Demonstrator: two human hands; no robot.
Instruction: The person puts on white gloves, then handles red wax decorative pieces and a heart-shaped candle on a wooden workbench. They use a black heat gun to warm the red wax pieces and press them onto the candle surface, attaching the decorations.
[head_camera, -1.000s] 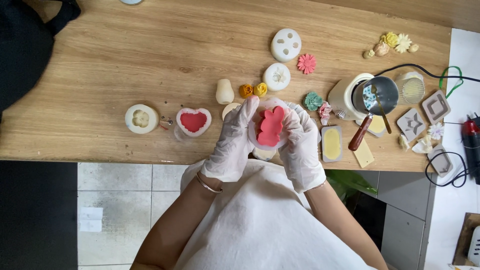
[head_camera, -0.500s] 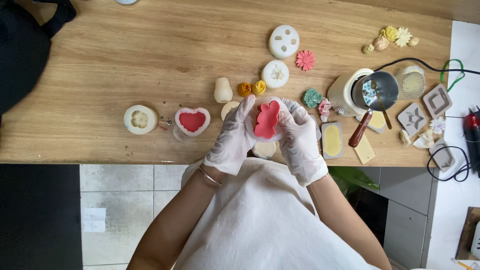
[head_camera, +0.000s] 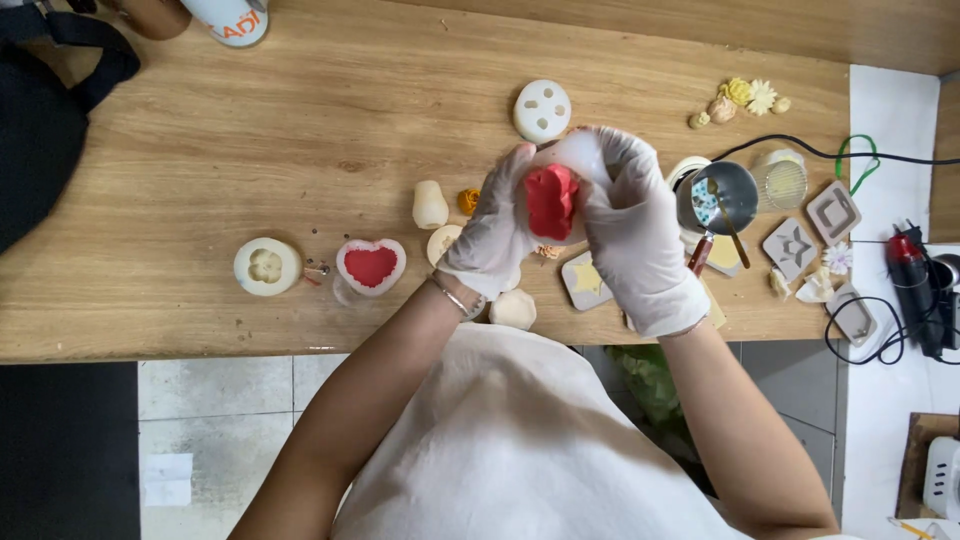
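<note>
Both my hands wear white gloves and together squeeze a translucent white silicone mould (head_camera: 575, 160) with a red wax piece (head_camera: 551, 200) showing in its opening. My left hand (head_camera: 492, 225) grips the mould's left side, my right hand (head_camera: 635, 235) wraps its right side and top. The mould is lifted above the wooden table (head_camera: 300, 130), over its near middle.
A heart mould filled with red (head_camera: 371, 266), a round flower mould (head_camera: 266, 266), a round white mould with holes (head_camera: 541, 109), a small metal pot with a spoon (head_camera: 722, 195), flat square moulds (head_camera: 832, 212), small wax flowers (head_camera: 745, 97), cables (head_camera: 880, 160) and a black bag (head_camera: 40, 130) are also present.
My hands have lifted and turned the mould, squeezing it so the red piece stands narrower and pushes out. The view has also shifted slightly.
</note>
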